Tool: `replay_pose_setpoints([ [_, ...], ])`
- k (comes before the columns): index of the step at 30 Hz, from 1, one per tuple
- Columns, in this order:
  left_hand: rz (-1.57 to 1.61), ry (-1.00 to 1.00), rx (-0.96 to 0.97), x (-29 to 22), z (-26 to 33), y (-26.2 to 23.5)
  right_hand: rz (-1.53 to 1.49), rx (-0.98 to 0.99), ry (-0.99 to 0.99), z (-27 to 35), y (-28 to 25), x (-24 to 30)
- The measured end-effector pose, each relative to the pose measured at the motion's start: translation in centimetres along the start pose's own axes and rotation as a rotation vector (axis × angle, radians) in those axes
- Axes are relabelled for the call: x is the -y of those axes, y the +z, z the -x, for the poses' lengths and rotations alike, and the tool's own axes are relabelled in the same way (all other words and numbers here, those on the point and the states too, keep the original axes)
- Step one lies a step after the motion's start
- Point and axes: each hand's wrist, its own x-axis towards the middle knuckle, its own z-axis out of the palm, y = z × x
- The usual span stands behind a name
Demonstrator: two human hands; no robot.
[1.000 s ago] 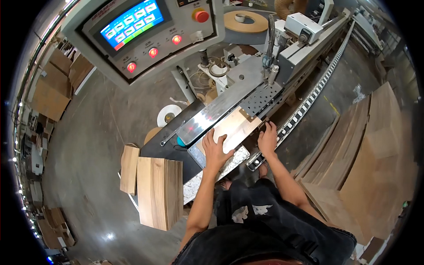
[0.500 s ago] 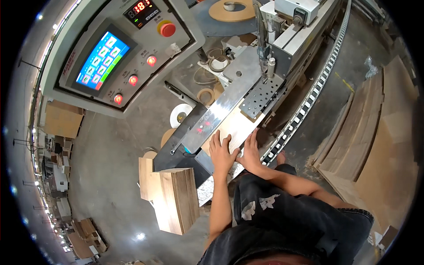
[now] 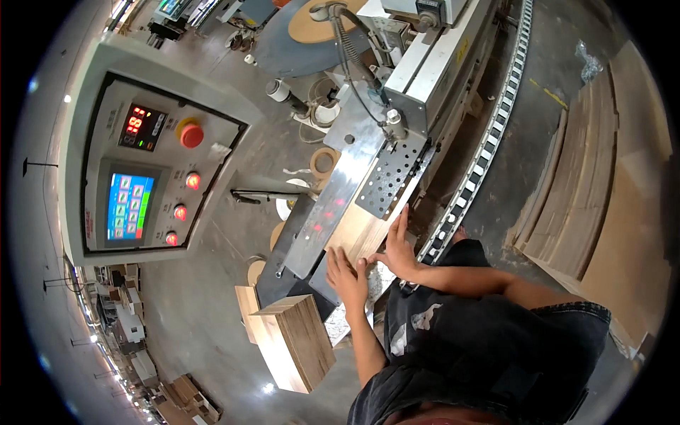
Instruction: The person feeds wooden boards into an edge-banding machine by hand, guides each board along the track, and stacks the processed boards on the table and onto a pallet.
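Note:
A wood-grain board [image 3: 360, 232] lies flat on the machine's bed, its far end under a perforated metal plate [image 3: 389, 178]. My left hand [image 3: 347, 278] rests at the board's near end, fingers stretched out, fingertips on its edge. Along the board's right side, my right hand [image 3: 399, 253] has its fingers extended forward and its thumb toward the near end. The two thumbs are close together. Left of the board runs a shiny metal guide [image 3: 333, 209] with red light spots on it. Neither hand is wrapped around anything.
A stack of wood-grain boards [image 3: 301, 340] stands at the near left. A control panel [image 3: 152, 166] with a lit screen and red buttons hangs at the left. A curved roller track [image 3: 471, 184] passes on the right. Cardboard sheets [image 3: 581, 177] lie beyond it.
The view has swung, so the control panel appears lower and smaller. My left hand has drawn back from the board's top to its near end. My right hand stays at the board's side.

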Motion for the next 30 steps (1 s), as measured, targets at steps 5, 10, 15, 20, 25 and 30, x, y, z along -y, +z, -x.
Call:
replay_pose_setpoints([
  [5, 0.143, -0.265, -0.051, -1.3, 2.4, 0.3, -0.038, 0.017, -0.005, -1.7, -1.9, -1.6],
  [10, 0.14, -0.272, -0.065, -2.1, 2.2, 0.8, -0.08, 0.001, 0.033, -4.3, -4.7, -3.0],
  [15, 0.139, -0.354, -0.151, -2.7, 3.0, 2.0, -0.045, -0.127, -0.114, -6.0, -6.3, -5.1],
  [20, 0.075, -0.34, -0.142, -2.8, 2.3, 2.4, 0.013, -0.126, -0.06, -8.3, -8.8, -6.9],
  [25, -0.009, -0.317, -0.151, -2.3, 2.4, 2.7, 0.113, -0.167, -0.04, -11.1, -11.3, -8.9],
  [30, -0.066, -0.304, -0.185, -1.4, 3.1, 2.9, 0.218, -0.257, -0.02, -12.2, -12.7, -9.9],
])
